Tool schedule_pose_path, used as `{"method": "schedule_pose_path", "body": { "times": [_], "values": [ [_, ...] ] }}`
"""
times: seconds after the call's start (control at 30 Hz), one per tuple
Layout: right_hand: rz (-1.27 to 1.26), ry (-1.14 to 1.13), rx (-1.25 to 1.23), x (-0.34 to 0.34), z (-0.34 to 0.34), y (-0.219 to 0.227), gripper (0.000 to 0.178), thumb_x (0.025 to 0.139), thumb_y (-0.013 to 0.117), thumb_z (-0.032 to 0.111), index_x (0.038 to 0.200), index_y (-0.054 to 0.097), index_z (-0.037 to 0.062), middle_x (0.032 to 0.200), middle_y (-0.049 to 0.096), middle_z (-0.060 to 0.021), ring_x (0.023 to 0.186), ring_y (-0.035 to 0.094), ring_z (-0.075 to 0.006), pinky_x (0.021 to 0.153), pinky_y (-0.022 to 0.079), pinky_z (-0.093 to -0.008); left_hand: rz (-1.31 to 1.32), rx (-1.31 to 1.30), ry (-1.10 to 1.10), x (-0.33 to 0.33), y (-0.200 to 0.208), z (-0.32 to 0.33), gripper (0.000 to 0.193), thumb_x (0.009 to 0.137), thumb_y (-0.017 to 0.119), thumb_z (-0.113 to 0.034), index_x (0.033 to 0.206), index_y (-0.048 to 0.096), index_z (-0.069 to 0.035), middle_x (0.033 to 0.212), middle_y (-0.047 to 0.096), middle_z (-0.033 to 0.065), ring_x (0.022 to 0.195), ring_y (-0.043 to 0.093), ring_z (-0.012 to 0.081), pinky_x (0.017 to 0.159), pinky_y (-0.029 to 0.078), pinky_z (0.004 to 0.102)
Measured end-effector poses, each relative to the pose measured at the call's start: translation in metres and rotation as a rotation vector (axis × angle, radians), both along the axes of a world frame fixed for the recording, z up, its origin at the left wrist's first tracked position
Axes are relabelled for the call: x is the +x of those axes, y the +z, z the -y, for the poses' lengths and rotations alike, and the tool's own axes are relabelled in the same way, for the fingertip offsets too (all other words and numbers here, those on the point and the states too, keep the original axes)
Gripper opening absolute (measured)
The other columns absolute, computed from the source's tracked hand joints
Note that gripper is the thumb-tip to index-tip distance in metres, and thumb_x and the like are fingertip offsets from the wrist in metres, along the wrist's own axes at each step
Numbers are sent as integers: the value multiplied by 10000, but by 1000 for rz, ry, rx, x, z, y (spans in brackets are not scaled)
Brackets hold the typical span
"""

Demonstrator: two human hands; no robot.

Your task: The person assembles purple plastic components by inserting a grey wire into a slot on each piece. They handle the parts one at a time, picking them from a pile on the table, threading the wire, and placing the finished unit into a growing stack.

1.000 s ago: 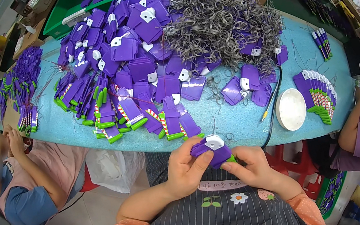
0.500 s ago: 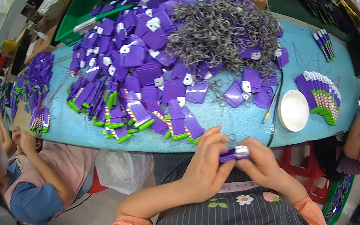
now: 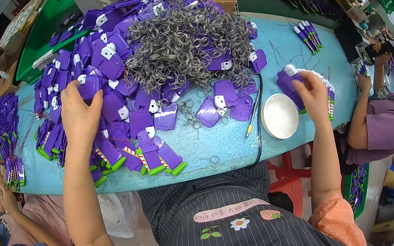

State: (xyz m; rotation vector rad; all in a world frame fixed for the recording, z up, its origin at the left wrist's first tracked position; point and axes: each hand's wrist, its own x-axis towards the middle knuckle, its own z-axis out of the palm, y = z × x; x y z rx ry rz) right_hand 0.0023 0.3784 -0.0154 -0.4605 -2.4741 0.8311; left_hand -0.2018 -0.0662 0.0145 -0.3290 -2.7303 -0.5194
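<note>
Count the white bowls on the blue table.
1 visible: the white bowl, just left of the right hand. The purple heap could hide others.

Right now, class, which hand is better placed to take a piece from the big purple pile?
Probably the left hand: its fingers are at the purple pile. The right hand is away from it, to the right of the white bowl, and already holds a purple piece.
</note>
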Motion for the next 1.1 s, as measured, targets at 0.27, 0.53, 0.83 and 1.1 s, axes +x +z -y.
{"method": "schedule_pose_path", "body": {
  "times": [0.27, 0.53, 0.83, 1.1],
  "values": [
    [40, -61, 479, 5, 16, 12, 443, 637, 762, 64, 1025, 558, -2, 978, 578, -136, 883, 558, -287, 765, 440, -374, 212, 441, -531, 89, 42, -7, 543, 627, 685, -35, 1134, 495, 12, 1066, 517, 166, 944, 541, 320, 797, 444, 359],
    [161, 1024, -35, 30, 196, 51, 898, 607, 794, 165, 1343, 334, -65, 1180, 491, -215, 965, 541, -342, 837, 447, -395, 414, 650, -938, 193, 10, -46, 649, 655, 654, 4, 1229, 359, 67, 1168, 437, 274, 1041, 491, 409, 877, 449, 419],
    [80, 771, -118, 17, 218, 18, 801, 603, 774, 62, 1291, 383, -59, 1220, 481, -239, 1080, 511, -388, 895, 436, -427, 808, 1229, -338, 203, -32, -21, 384, 901, 421, 4, 1275, 362, 63, 1109, 585, 226, 915, 654, 267, 766, 548, 331],
    [218, 815, 159, -36, 259, 20, 882, 594, 803, 218, 1317, 365, -30, 1213, 461, -193, 1027, 513, -335, 839, 444, -390, 842, 1707, -158, 185, -31, 20, 294, 979, 391, -198, 1166, 411, 28, 981, 615, 251, 790, 663, 307, 644, 578, 327]
  ]
}}
